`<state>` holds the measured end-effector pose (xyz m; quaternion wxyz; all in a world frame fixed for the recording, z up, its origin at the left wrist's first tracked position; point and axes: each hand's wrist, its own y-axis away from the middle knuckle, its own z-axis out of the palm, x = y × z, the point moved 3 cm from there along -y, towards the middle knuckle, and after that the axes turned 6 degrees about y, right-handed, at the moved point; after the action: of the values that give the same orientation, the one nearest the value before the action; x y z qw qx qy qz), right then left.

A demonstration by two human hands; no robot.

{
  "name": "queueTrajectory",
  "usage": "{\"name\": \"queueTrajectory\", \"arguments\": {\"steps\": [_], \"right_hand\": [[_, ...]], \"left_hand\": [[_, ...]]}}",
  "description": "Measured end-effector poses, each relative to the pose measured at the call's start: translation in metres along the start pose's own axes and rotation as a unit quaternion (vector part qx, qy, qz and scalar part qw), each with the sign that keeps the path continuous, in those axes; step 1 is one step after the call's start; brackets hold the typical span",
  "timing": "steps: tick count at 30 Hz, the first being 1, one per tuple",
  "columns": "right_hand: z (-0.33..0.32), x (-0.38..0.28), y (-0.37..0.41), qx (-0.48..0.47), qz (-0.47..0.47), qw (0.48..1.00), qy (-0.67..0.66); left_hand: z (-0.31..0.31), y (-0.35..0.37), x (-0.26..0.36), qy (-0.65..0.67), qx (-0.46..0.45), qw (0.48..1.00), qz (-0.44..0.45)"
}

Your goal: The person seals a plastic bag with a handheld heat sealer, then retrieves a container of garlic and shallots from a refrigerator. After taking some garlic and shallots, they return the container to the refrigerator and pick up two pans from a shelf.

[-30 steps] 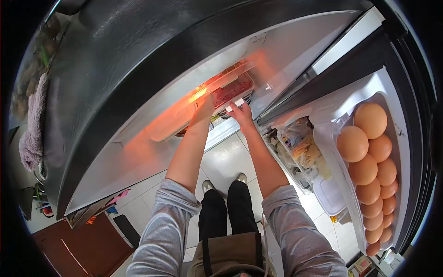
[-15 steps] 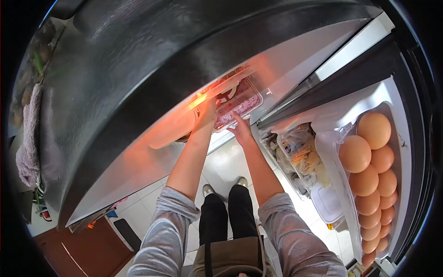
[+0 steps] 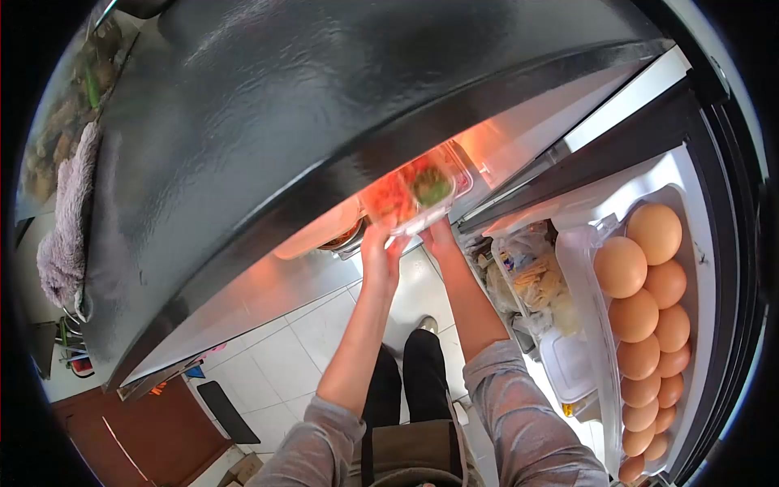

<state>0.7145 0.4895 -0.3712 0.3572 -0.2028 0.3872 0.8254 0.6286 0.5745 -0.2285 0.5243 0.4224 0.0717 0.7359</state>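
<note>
My left hand point(image 3: 381, 250) and my right hand point(image 3: 439, 235) are both closed on the near side of a clear plastic food container point(image 3: 410, 197) in the fridge opening. Chopped orange-red food fills its left part, and green pieces show at the right. The fingers are partly hidden under the container's front edge. Behind its right side shows the corner of another clear container point(image 3: 463, 172). Left of my left hand is a translucent lid or tray point(image 3: 320, 231), with a round dish point(image 3: 347, 237) partly visible beneath it.
The black fridge top point(image 3: 268, 97) curves above my hands. At the right stands the open door point(image 3: 698, 195), with brown eggs point(image 3: 637, 316) in its upper rack and bags point(image 3: 535, 276) lower down. A towel point(image 3: 69, 219) hangs at the left. Tiled floor point(image 3: 268, 365) lies below.
The container with orange-red and green food has come into view in my hands, where a box with pinkish contents was before. Both hands sit slightly lower in view.
</note>
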Motion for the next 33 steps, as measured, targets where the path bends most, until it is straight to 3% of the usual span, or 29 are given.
{"name": "queueTrajectory", "arguments": {"steps": [1, 2, 9, 13, 16, 17, 19, 22, 23, 24, 28, 33], "right_hand": [[-0.001, -0.002, 0.002, -0.036, -0.022, 0.999, -0.023], [-0.012, 0.002, 0.000, -0.008, 0.027, 0.990, -0.136], [-0.011, -0.011, 0.013, -0.020, 0.067, 0.998, -0.001], [-0.004, -0.017, 0.009, 0.002, 0.055, 0.998, 0.035], [-0.001, -0.023, 0.012, 0.024, 0.047, 0.998, 0.026], [0.002, -0.027, 0.016, 0.047, 0.048, 0.997, 0.031], [-0.001, -0.026, 0.015, 0.039, 0.041, 0.998, 0.028], [-0.005, -0.026, 0.015, 0.070, 0.031, 0.997, 0.024], [-0.012, -0.021, 0.012, 0.062, 0.029, 0.998, 0.014], [-0.016, -0.018, 0.010, 0.054, 0.026, 0.998, 0.006], [-0.005, -0.012, 0.027, 0.054, 0.015, 0.998, 0.001], [-0.028, 0.008, 0.048, 0.031, 0.034, 0.998, -0.040]], "left_hand": [[-0.006, 0.017, 0.001, -0.006, 0.009, 1.000, -0.012], [-0.016, 0.028, -0.001, -0.003, 0.011, 1.000, -0.012], [-0.045, 0.098, 0.007, -0.049, 0.063, 0.997, -0.004], [-0.056, 0.133, 0.004, -0.002, 0.087, 0.996, 0.017], [-0.056, 0.148, 0.001, 0.077, 0.124, 0.985, 0.092], [-0.053, 0.146, -0.004, 0.078, 0.126, 0.985, 0.093], [-0.041, 0.134, -0.008, 0.126, 0.140, 0.966, 0.180], [-0.036, 0.094, -0.013, 0.113, 0.089, 0.973, 0.178], [-0.024, 0.082, -0.012, 0.121, 0.109, 0.969, 0.186], [-0.018, 0.068, -0.010, 0.178, 0.114, 0.964, 0.164], [-0.001, 0.035, 0.015, 0.212, 0.142, 0.956, 0.147], [-0.007, -0.004, 0.031, 0.241, 0.056, 0.962, 0.117]]}}
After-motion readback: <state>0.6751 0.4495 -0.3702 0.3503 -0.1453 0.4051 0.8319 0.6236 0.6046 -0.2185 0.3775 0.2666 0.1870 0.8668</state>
